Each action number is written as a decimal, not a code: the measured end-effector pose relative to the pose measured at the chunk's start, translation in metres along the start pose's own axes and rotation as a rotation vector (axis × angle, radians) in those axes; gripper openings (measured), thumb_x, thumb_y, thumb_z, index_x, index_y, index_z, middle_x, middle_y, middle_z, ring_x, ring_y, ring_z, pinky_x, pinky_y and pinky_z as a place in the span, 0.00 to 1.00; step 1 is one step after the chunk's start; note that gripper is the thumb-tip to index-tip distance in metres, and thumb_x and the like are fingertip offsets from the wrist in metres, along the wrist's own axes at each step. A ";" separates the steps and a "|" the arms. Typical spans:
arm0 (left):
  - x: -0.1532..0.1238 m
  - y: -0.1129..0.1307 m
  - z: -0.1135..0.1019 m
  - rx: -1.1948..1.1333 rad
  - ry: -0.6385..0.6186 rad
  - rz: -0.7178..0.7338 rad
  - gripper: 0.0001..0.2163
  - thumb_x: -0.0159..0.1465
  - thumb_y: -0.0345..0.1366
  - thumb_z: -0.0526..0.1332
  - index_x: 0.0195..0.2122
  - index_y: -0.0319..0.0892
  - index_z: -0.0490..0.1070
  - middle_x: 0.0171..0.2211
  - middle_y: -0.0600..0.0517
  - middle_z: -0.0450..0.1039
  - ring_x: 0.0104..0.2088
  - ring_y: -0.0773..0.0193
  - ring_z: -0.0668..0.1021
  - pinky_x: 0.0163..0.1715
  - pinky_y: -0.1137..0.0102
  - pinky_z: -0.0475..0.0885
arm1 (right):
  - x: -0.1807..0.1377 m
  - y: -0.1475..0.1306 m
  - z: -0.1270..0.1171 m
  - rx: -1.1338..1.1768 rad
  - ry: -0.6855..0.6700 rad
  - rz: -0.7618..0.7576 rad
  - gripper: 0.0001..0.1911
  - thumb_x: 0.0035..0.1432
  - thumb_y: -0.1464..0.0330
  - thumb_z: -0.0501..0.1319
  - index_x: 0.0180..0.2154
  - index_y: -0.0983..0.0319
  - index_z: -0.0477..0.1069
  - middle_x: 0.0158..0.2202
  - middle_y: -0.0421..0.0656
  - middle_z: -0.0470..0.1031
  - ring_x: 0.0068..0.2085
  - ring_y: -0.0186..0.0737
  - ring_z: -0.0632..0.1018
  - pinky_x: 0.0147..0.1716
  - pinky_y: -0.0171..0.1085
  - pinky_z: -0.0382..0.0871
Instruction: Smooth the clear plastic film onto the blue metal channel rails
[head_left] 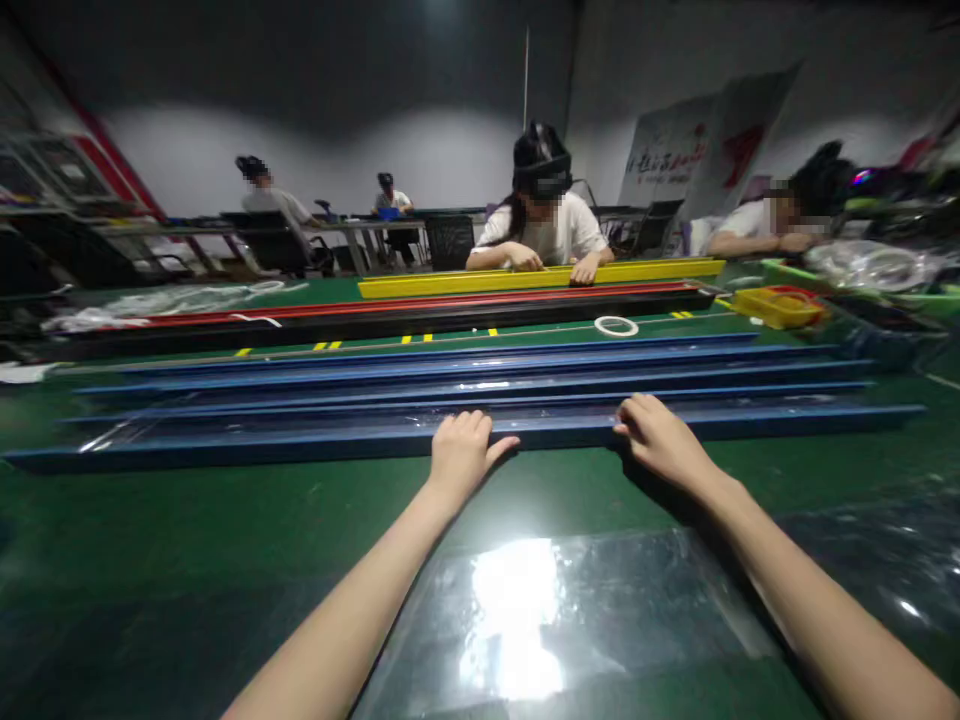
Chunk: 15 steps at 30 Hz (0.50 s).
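Observation:
A long blue channel (300, 440) with raised walls lies across the green table, nearest to me. My left hand (459, 450) has its fingers hooked over the near wall, thumb pointing right along the outside. Farther right, my right hand (664, 440) is closed at the same wall, fingers curled and pinched over its edge; the fingertips are partly hidden. Shiny clear film shows inside the channel, with a loose strip at its left end. Behind it, more blue channels (375, 381) lie roughly parallel.
A clear plastic sheet (600, 600) lies on the green table (225, 530) before me. Beyond the channels are a white ring (616, 327), a black-and-red channel (420, 308) and a yellow channel (637, 272) under a co-worker's hands. A yellow tray (776, 306) stands right.

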<state>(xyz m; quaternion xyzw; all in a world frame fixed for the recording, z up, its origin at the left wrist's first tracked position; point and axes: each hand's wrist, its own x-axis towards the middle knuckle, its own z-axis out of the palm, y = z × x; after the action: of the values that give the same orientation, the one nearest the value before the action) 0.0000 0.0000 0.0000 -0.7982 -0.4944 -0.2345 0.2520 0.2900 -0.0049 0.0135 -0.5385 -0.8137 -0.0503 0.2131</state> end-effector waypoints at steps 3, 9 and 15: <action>0.000 -0.001 0.000 -0.006 -0.006 -0.013 0.23 0.61 0.55 0.50 0.24 0.40 0.68 0.25 0.50 0.71 0.29 0.62 0.71 0.30 0.68 0.57 | -0.001 -0.001 -0.002 0.005 0.014 -0.006 0.04 0.57 0.69 0.50 0.30 0.59 0.59 0.32 0.45 0.66 0.37 0.43 0.66 0.36 0.39 0.61; 0.000 -0.002 0.000 -0.030 -0.020 -0.028 0.23 0.61 0.55 0.50 0.24 0.40 0.67 0.24 0.50 0.70 0.28 0.62 0.71 0.30 0.68 0.56 | -0.001 -0.004 -0.004 0.007 0.013 0.008 0.04 0.57 0.69 0.50 0.30 0.59 0.60 0.32 0.45 0.67 0.37 0.43 0.67 0.35 0.39 0.62; 0.001 -0.001 -0.002 -0.046 -0.038 -0.030 0.23 0.61 0.55 0.49 0.24 0.40 0.67 0.24 0.50 0.70 0.28 0.63 0.71 0.28 0.68 0.55 | -0.001 -0.003 -0.004 0.013 0.021 0.008 0.03 0.56 0.69 0.50 0.30 0.59 0.61 0.32 0.45 0.67 0.37 0.43 0.67 0.35 0.39 0.62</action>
<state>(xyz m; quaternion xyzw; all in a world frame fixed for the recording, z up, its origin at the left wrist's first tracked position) -0.0010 0.0003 0.0020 -0.8006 -0.5055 -0.2342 0.2207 0.2885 -0.0087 0.0170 -0.5397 -0.8096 -0.0499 0.2253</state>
